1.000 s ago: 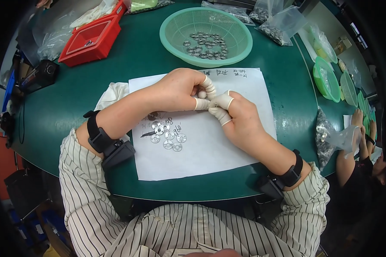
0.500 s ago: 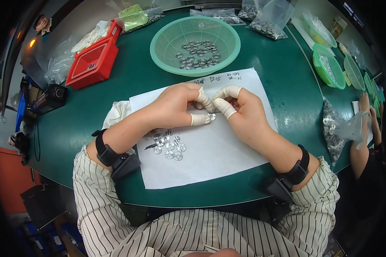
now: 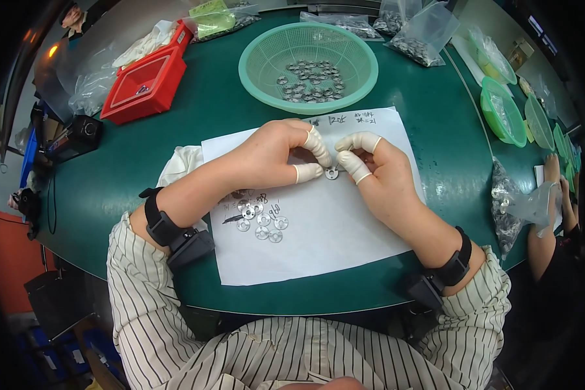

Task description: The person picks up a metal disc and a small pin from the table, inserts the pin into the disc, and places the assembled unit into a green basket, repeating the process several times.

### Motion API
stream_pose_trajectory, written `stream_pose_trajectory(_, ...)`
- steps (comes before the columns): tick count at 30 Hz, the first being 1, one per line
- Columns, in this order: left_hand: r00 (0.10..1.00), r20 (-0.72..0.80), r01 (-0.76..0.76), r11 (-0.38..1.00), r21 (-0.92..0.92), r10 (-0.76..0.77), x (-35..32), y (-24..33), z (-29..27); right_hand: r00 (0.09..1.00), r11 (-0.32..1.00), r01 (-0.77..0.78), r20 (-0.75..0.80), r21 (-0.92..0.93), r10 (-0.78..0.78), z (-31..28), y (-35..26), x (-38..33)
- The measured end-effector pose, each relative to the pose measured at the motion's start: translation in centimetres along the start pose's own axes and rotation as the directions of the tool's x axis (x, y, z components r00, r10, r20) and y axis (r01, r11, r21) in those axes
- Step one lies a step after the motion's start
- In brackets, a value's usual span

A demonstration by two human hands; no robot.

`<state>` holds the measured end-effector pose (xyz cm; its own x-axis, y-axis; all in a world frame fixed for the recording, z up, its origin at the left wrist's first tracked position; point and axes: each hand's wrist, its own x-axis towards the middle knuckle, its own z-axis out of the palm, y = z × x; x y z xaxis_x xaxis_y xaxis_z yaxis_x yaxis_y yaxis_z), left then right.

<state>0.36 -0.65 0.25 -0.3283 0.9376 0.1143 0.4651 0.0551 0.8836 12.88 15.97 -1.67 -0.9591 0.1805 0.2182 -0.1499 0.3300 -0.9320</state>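
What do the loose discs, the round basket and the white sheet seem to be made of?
Discs: probably metal; silvery and shiny, with glints. Basket: likely plastic; pale green, smooth-rimmed, fine mesh. Sheet: looks like paper; matte, thin, bearing handwriting.

Your left hand (image 3: 266,155) and right hand (image 3: 387,170) have drawn slightly apart; a silver disc (image 3: 332,175) now shows between them.

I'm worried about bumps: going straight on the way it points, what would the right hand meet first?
Probably the left hand, whose fingers lie just ahead of the right hand, toward the picture's left; the gap in depth is unclear.
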Motion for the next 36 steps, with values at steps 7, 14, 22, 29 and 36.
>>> stream_pose_trajectory(7, 0.997, -0.019, -0.072, 0.985, 0.156, 0.076, 0.1, -0.4, 0.2, 1.000, 0.997, 0.000, 0.024, -0.082, 0.002, -0.1, 0.2, 0.0)
stream_pose_trajectory(14, 0.996, -0.017, -0.083, 0.976, 0.201, 0.088, 0.0, -1.0, 0.0, 0.997, 0.989, -0.064, 0.036, -0.134, 0.070, 0.0, -0.6, 0.3)
stream_pose_trajectory(22, 0.999, 0.001, -0.052, 0.982, 0.181, 0.053, -0.1, -0.8, -0.2, 0.913, 0.773, 0.409, 0.207, -0.486, -0.353, 0.4, -0.9, 0.4)
stream_pose_trajectory(29, 0.995, -0.009, -0.098, 0.985, 0.145, 0.100, -0.1, -1.2, 0.0, 0.978, 0.921, 0.206, 0.081, -0.332, -0.190, 0.6, -0.4, 0.4)
stream_pose_trajectory(36, 0.992, 0.008, -0.126, 0.976, 0.176, 0.126, 0.0, -1.3, -0.2, 0.998, 0.999, -0.027, 0.061, -0.021, 0.028, 0.2, -0.8, -0.4)
